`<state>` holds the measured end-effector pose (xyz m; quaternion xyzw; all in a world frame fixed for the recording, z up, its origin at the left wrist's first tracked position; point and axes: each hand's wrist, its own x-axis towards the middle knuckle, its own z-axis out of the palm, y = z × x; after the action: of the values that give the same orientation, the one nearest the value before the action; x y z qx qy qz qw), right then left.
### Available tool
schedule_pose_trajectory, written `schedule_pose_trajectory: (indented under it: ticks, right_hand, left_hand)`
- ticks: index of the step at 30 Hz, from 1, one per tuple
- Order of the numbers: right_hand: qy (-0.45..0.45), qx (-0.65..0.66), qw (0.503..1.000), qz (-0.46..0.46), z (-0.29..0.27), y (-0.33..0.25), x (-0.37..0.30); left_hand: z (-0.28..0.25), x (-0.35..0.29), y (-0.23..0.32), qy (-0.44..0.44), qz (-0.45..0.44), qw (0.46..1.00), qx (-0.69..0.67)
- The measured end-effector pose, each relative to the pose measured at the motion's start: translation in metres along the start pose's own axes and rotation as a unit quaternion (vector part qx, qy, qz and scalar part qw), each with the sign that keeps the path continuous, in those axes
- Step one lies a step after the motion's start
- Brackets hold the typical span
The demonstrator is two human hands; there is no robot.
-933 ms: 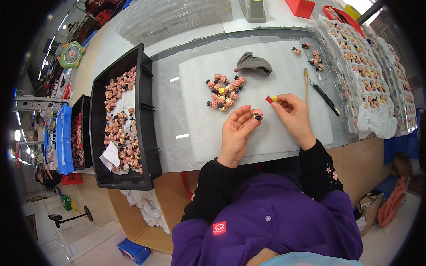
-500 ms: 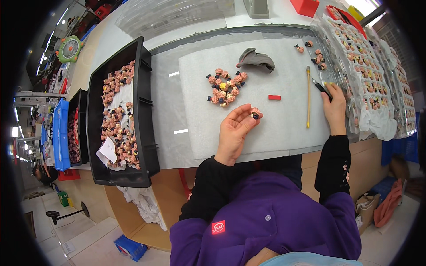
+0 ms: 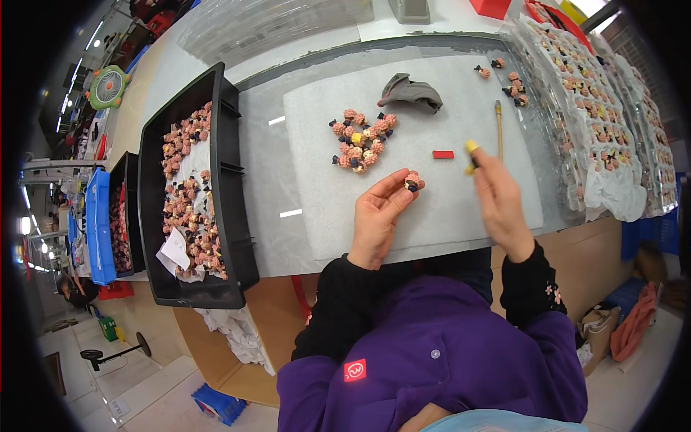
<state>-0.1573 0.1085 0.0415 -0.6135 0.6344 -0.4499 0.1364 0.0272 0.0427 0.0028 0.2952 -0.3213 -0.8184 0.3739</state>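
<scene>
Pinched in the fingertips of my left hand [image 3: 377,217] is a small figurine [image 3: 412,181] with bumpy pink hair and a dark blue lower part. My right hand [image 3: 502,205] is closed on a short black and yellow tool [image 3: 471,157], blurred by motion, so its exact kind is unclear. It hovers over the white foam mat [image 3: 331,223], a little right of the figurine. Beyond my left hand lies a cluster of similar pink-haired figurines [image 3: 358,150], one with a yellow part. A small red block [image 3: 443,155] sits between that cluster and my right hand.
A thin wooden stick [image 3: 498,119] lies right of the mat's middle, below several loose figurines [image 3: 515,90]. A grey cloth [image 3: 412,93] rests at the back. On the left stands a black crate [image 3: 234,209] of figurines; plastic trays [image 3: 604,129] of figurines line the right.
My right hand has moved left from the mat's right side, and the black tool that lay there has gone with it. My left hand keeps the figurine in nearly the same place.
</scene>
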Motion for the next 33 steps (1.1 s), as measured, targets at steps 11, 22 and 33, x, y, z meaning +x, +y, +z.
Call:
schedule_pose_trajectory:
  ticks: [11,22,33]
  right_hand:
    - [-0.135,0.051,0.989,0.018,0.028,-0.025,-0.008]
    - [-0.139,0.024,0.99,-0.001,0.027,-0.025,-0.008]
    - [-0.147,0.029,0.989,0.01,0.028,-0.027,-0.007]
  left_hand:
    - [-0.002,-0.001,-0.001,-0.003,-0.002,0.999,-0.046]
    - [-0.003,-0.001,-0.003,-0.008,0.004,0.999,-0.049]
    - [-0.005,0.0,-0.005,-0.011,0.016,0.999,-0.033]
